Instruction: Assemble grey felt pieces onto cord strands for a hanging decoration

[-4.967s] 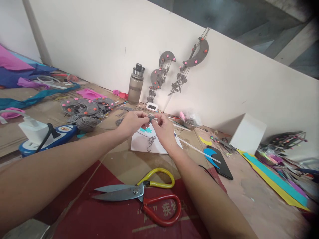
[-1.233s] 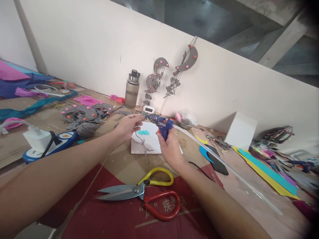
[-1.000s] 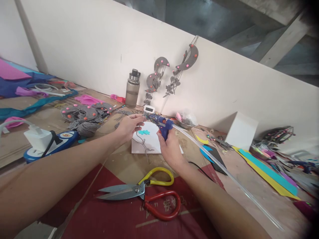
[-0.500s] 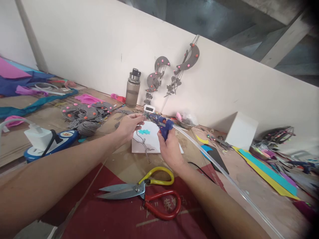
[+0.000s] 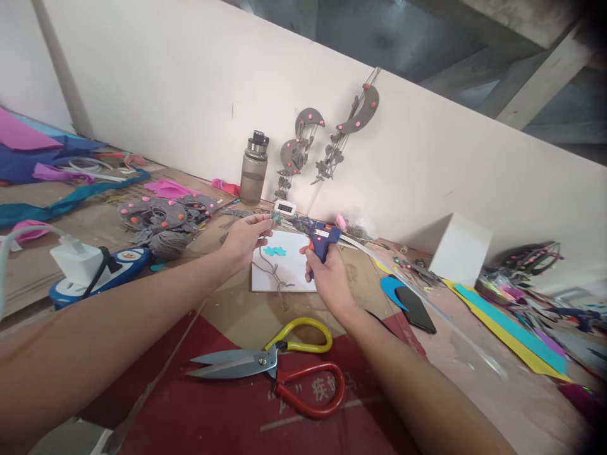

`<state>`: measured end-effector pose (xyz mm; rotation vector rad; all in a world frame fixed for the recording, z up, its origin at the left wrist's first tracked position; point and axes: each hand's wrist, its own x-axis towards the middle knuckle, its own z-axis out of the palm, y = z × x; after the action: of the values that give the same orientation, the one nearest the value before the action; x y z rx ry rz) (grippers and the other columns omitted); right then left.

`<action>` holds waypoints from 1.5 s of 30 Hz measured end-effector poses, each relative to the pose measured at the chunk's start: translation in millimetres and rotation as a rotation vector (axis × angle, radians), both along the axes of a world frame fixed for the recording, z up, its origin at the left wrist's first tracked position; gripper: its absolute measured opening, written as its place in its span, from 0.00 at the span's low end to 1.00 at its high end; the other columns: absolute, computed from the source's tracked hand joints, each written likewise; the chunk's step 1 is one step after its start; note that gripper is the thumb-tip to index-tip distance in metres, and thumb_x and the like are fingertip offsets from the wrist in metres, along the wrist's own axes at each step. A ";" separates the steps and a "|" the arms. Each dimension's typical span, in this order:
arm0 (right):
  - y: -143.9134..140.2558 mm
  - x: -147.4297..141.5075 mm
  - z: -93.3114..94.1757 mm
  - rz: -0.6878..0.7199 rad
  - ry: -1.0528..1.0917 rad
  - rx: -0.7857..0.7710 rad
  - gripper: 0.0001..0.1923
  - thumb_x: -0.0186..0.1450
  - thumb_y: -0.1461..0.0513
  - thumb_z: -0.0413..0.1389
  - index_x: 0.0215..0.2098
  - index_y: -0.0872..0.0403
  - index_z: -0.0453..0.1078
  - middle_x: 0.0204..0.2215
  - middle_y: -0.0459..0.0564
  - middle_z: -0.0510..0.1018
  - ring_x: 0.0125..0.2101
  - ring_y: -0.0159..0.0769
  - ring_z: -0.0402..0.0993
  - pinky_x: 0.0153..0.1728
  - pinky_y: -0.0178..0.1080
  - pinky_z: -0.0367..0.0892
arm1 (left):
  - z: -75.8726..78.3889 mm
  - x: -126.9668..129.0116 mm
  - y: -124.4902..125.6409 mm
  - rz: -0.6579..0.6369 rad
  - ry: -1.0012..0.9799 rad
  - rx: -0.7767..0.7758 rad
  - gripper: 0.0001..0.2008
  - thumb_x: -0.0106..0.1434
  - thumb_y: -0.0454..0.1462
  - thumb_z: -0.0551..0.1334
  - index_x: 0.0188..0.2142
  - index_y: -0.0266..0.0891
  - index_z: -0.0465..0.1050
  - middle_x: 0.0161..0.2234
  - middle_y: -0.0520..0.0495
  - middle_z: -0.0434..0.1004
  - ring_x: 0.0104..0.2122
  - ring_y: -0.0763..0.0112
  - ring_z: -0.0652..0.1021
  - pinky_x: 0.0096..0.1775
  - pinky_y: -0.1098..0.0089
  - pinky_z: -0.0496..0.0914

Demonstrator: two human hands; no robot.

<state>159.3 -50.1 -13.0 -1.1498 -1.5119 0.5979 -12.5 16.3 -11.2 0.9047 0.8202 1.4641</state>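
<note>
My left hand (image 5: 245,243) pinches a small teal piece (image 5: 275,217) with grey yarn (image 5: 269,268) trailing down from it. In my right hand (image 5: 334,278) is a blue hot glue gun (image 5: 327,240), its nozzle pointing left and a little apart from the teal piece. A long clear glue stick (image 5: 417,284) runs out of its back. Beneath both hands lies a white board (image 5: 263,282) bearing teal flower-shaped cutouts (image 5: 275,251) and the yarn's loose end. Nearer to me, large scissors (image 5: 265,360) with one yellow and one red handle rest with blades parted.
Behind stand a water bottle (image 5: 253,170) and a small white digital display (image 5: 285,207). A power strip (image 5: 102,275) and grey ring wreaths (image 5: 152,215) are at left. Right of my hand are a black phone (image 5: 415,309) and coloured felt strips (image 5: 512,328). Grey moon ornaments (image 5: 363,114) hang on the wall.
My right hand has drawn the glue gun back to the right, away from the teal piece, and the clear stick has shifted with it. My left hand stays nearly in place.
</note>
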 end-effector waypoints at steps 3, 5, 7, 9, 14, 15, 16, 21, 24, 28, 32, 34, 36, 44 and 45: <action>9.4 10.2 2.8 -0.023 0.090 -0.214 0.09 0.60 0.59 0.51 0.38 0.52 0.58 0.36 0.50 0.76 0.19 0.28 0.66 0.19 0.35 0.66 | 0.5 -0.4 0.0 0.004 -0.004 -0.015 0.15 0.41 0.38 0.72 0.27 0.36 0.71 0.27 0.50 0.74 0.22 0.80 0.69 0.23 0.77 0.60; 15.2 20.3 5.2 -0.104 -0.031 -0.281 0.08 0.61 0.58 0.49 0.37 0.53 0.61 0.34 0.51 0.77 0.20 0.30 0.68 0.22 0.35 0.66 | 1.7 -0.2 -1.3 0.008 -0.007 -0.021 0.14 0.42 0.37 0.71 0.27 0.36 0.71 0.26 0.51 0.73 0.22 0.80 0.70 0.23 0.76 0.60; 20.2 30.5 7.1 -0.199 -0.278 -0.343 0.11 0.61 0.55 0.49 0.36 0.54 0.65 0.32 0.53 0.78 0.23 0.33 0.72 0.25 0.36 0.65 | 2.9 0.3 -2.9 0.013 -0.003 -0.016 0.13 0.42 0.36 0.70 0.26 0.36 0.70 0.25 0.52 0.72 0.22 0.79 0.70 0.23 0.76 0.61; 24.3 38.5 7.8 -0.298 -0.518 -0.390 0.15 0.62 0.53 0.50 0.36 0.56 0.68 0.33 0.57 0.79 0.29 0.39 0.75 0.29 0.37 0.64 | 3.4 1.3 -3.6 0.013 0.012 0.009 0.12 0.42 0.36 0.69 0.25 0.36 0.69 0.25 0.52 0.72 0.22 0.78 0.70 0.24 0.75 0.61; 26.9 48.3 5.3 -0.395 -0.916 -0.388 0.21 0.63 0.49 0.47 0.35 0.58 0.72 0.36 0.66 0.78 0.36 0.48 0.75 0.34 0.42 0.63 | 1.7 3.7 -2.5 0.070 0.122 0.133 0.08 0.44 0.34 0.67 0.24 0.36 0.70 0.22 0.54 0.69 0.21 0.80 0.67 0.25 0.75 0.60; 25.9 48.9 4.8 -0.395 -0.945 -0.364 0.21 0.63 0.49 0.48 0.33 0.57 0.71 0.35 0.65 0.78 0.36 0.48 0.75 0.34 0.43 0.63 | 1.5 3.8 -2.6 0.092 0.157 0.149 0.07 0.45 0.34 0.67 0.25 0.36 0.70 0.22 0.54 0.69 0.20 0.80 0.67 0.24 0.75 0.60; 24.6 48.8 4.7 -0.400 -0.950 -0.320 0.19 0.63 0.49 0.49 0.32 0.57 0.71 0.34 0.64 0.78 0.36 0.48 0.75 0.35 0.43 0.63 | 1.4 3.9 -3.0 0.113 0.195 0.162 0.07 0.46 0.35 0.66 0.26 0.37 0.71 0.22 0.54 0.70 0.20 0.79 0.67 0.24 0.75 0.60; 17.2 27.4 9.4 -0.298 -0.621 0.085 0.09 0.61 0.57 0.51 0.36 0.54 0.64 0.37 0.56 0.73 0.40 0.41 0.69 0.43 0.43 0.63 | 1.0 4.3 -6.9 0.215 0.422 0.303 0.08 0.49 0.38 0.66 0.29 0.38 0.71 0.24 0.52 0.74 0.24 0.74 0.71 0.27 0.73 0.64; 17.2 -3.1 12.9 -0.064 -0.263 0.043 0.09 0.59 0.57 0.53 0.35 0.52 0.59 0.33 0.48 0.72 0.35 0.35 0.69 0.40 0.40 0.65 | 0.1 4.8 -9.2 0.260 0.522 0.378 0.08 0.50 0.38 0.65 0.30 0.38 0.71 0.25 0.51 0.74 0.26 0.73 0.72 0.29 0.72 0.65; 25.4 -40.7 15.3 0.201 0.259 -0.189 0.19 0.54 0.59 0.58 0.39 0.49 0.53 0.33 0.43 0.73 0.31 0.30 0.72 0.37 0.38 0.67 | 0.6 3.2 -11.0 0.262 0.547 0.444 0.07 0.50 0.35 0.64 0.31 0.38 0.71 0.27 0.51 0.73 0.27 0.73 0.73 0.32 0.72 0.66; 34.4 -53.2 17.4 0.181 0.297 -0.235 0.18 0.54 0.58 0.58 0.38 0.49 0.53 0.23 0.36 0.66 0.21 0.27 0.65 0.29 0.36 0.66 | 4.1 0.2 -10.4 0.237 0.436 0.410 0.09 0.48 0.33 0.66 0.32 0.38 0.73 0.28 0.50 0.75 0.28 0.73 0.73 0.33 0.73 0.66; 37.1 -51.2 18.1 0.101 0.161 -0.125 0.14 0.56 0.58 0.57 0.37 0.50 0.56 0.23 0.37 0.65 0.23 0.28 0.64 0.27 0.34 0.64 | 5.6 0.0 -9.7 0.232 0.392 0.349 0.09 0.47 0.33 0.67 0.30 0.37 0.74 0.28 0.50 0.75 0.27 0.74 0.73 0.31 0.73 0.66; 38.9 -46.7 17.9 0.021 -0.001 0.019 0.08 0.58 0.60 0.54 0.34 0.52 0.60 0.25 0.40 0.67 0.26 0.29 0.64 0.29 0.34 0.63 | 6.3 1.3 -9.4 0.205 0.355 0.292 0.09 0.46 0.33 0.67 0.29 0.36 0.74 0.26 0.51 0.75 0.25 0.75 0.72 0.30 0.73 0.66; 43.8 -30.3 10.5 -0.094 -0.192 0.225 0.06 0.63 0.61 0.50 0.33 0.54 0.66 0.29 0.46 0.72 0.31 0.32 0.67 0.35 0.36 0.61 | 6.5 13.3 -15.0 0.001 0.123 0.121 0.11 0.44 0.33 0.68 0.28 0.35 0.70 0.24 0.54 0.72 0.23 0.77 0.73 0.33 0.69 0.71; 43.8 -29.3 10.0 -0.099 -0.212 0.237 0.06 0.63 0.60 0.50 0.33 0.54 0.66 0.30 0.46 0.72 0.31 0.33 0.67 0.36 0.36 0.61 | 6.6 14.1 -15.8 -0.015 0.109 0.118 0.11 0.44 0.33 0.68 0.28 0.35 0.70 0.24 0.53 0.71 0.23 0.77 0.73 0.33 0.68 0.72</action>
<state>130.0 -6.3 -3.0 -1.1212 -1.6445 0.2269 1.6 0.5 -4.6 1.0849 0.8114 1.4729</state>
